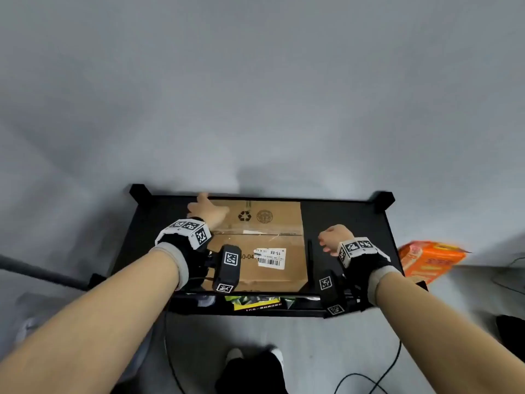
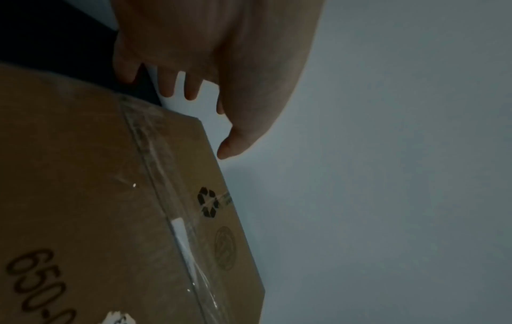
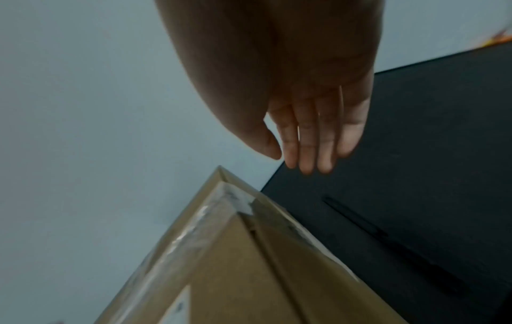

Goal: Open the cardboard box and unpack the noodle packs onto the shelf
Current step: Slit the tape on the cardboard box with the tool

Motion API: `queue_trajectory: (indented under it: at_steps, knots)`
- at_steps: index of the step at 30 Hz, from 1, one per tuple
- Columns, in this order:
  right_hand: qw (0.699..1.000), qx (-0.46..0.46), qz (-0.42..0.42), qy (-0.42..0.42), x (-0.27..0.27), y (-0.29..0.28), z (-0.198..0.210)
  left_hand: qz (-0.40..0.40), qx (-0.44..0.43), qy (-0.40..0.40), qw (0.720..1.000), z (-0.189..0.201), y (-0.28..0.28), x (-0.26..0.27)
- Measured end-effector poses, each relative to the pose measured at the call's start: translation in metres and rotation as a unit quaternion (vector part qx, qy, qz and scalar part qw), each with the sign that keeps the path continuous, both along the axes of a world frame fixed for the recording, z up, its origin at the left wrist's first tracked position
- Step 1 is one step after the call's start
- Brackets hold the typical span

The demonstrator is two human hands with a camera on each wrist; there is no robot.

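A brown cardboard box (image 1: 255, 245) lies on the black shelf top (image 1: 346, 217), its flaps sealed with clear tape (image 2: 166, 197) along the middle seam. My left hand (image 1: 208, 211) is over the box's far left corner. Its fingers (image 2: 191, 87) are loosely spread past the edge and hold nothing; whether they touch the box I cannot tell. My right hand (image 1: 331, 240) hovers right of the box above the shelf top, its straight fingers (image 3: 304, 142) together and empty. No noodle packs from inside the box show.
An orange noodle package (image 1: 429, 260) lies off the shelf's right end. A yellow and green pack (image 1: 255, 302) shows on the level below the front edge. A grey wall stands behind. Cables run across the floor by my feet. Bare shelf top (image 3: 415, 175) lies right of the box.
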State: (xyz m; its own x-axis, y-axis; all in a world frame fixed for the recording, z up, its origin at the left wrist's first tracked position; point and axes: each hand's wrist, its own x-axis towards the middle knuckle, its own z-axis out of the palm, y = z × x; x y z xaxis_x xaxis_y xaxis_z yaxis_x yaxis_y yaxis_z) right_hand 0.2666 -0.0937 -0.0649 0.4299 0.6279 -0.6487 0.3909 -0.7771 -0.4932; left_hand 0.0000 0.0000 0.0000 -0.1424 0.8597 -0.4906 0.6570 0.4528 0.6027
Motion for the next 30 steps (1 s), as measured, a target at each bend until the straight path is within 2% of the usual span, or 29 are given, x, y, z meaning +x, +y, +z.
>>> queue_trajectory:
  at_steps: [6,11,15,21,26,28,30]
  knots:
    - [0.999,-0.034,-0.024,-0.024,0.008,-0.016,-0.019,0.06,-0.034,-0.074,0.995,-0.022,-0.002,-0.007]
    - [0.995,-0.088,0.031,-0.044,-0.005,-0.022,-0.034,0.083,-0.008,-0.084,0.993,-0.034,0.003,-0.011]
    - [0.985,-0.11,0.089,-0.102,-0.023,-0.033,-0.048,0.082,-0.025,-0.101,0.991,-0.037,0.008,-0.017]
    - [0.975,-0.12,0.109,-0.15,-0.028,-0.03,-0.054,0.08,-0.032,-0.117,0.989,-0.039,0.01,-0.021]
    - [0.991,-0.084,0.028,-0.102,-0.012,-0.027,-0.055,0.072,-0.025,-0.126,0.989,-0.035,0.006,-0.021]
    - [0.997,-0.019,-0.072,-0.023,-0.005,-0.024,-0.048,0.065,-0.021,-0.128,0.989,-0.033,0.004,-0.021]
    - [0.983,0.069,-0.163,0.038,-0.002,-0.02,-0.032,0.055,-0.019,-0.127,0.99,-0.03,0.002,-0.022]
